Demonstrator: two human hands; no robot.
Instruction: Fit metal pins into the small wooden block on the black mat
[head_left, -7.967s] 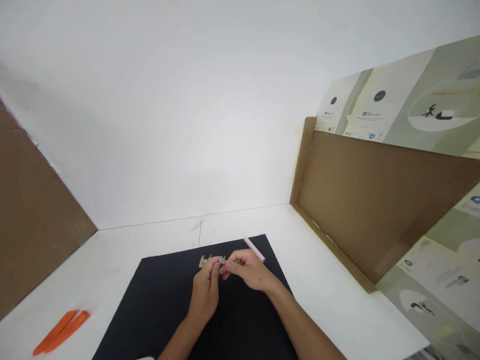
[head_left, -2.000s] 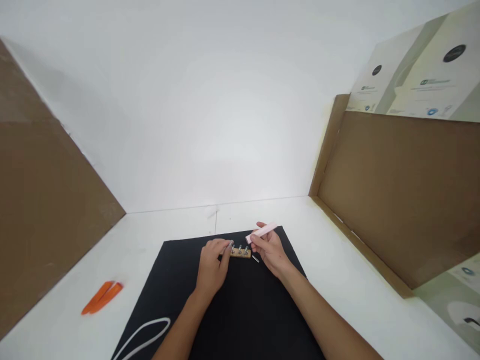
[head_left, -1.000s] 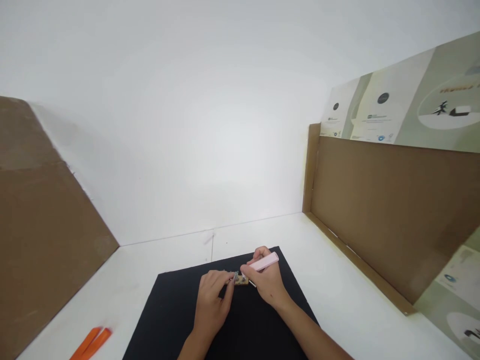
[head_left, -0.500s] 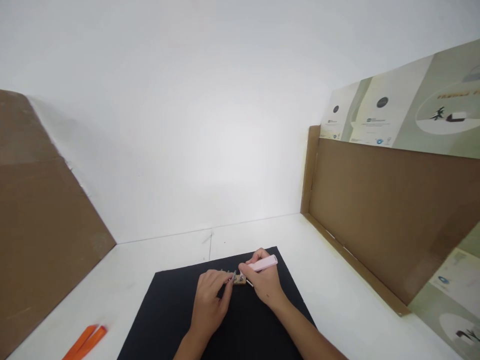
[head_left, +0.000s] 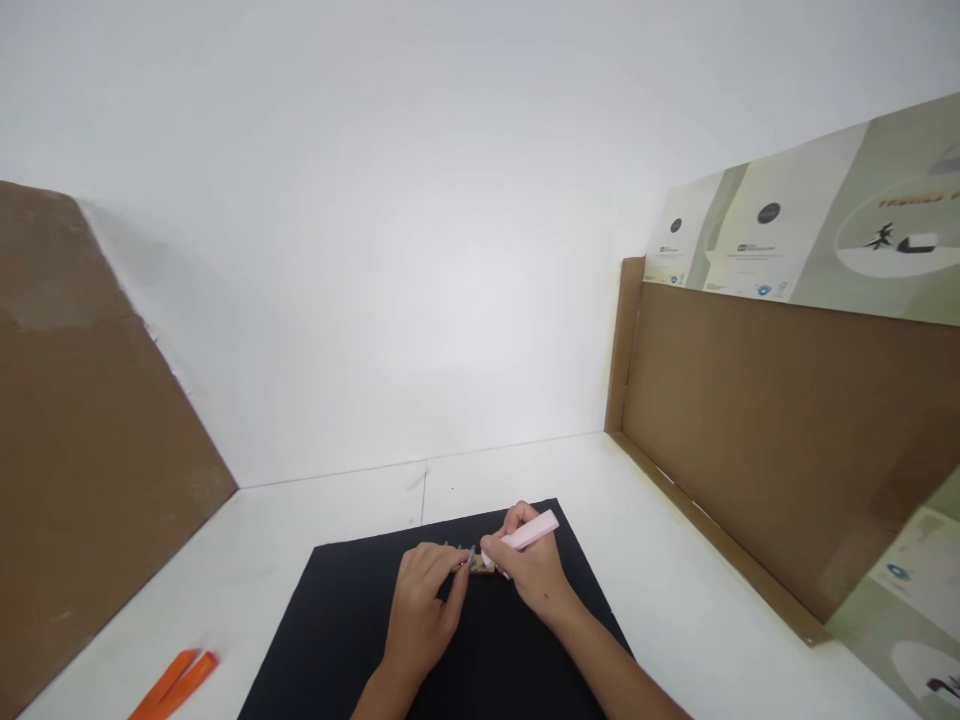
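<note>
A small tan piece (head_left: 484, 565) with several greyish upright parts along it rests on the black mat (head_left: 495, 650). Its left portion is hidden behind my left hand (head_left: 425, 605), whose thumb and fingers pinch it from the left. My right hand (head_left: 531, 568) is closed around a light pink pen-like tool (head_left: 534, 530). The tool slants down to the left, and its lower end meets the right part of the tan piece. Exactly what the tip touches is too small to tell.
Orange handles (head_left: 174, 685) lie on the white table (head_left: 300, 510) at the lower left, partly out of view. A brown cardboard panel (head_left: 97, 430) stands at the left. An open cardboard box (head_left: 780, 430) stands at the right, and a white wall (head_left: 375, 230) is behind.
The whole view has shifted slightly. My right hand has brought the pink tool's lower end against the right part of the tan piece. My left hand keeps its pinch.
</note>
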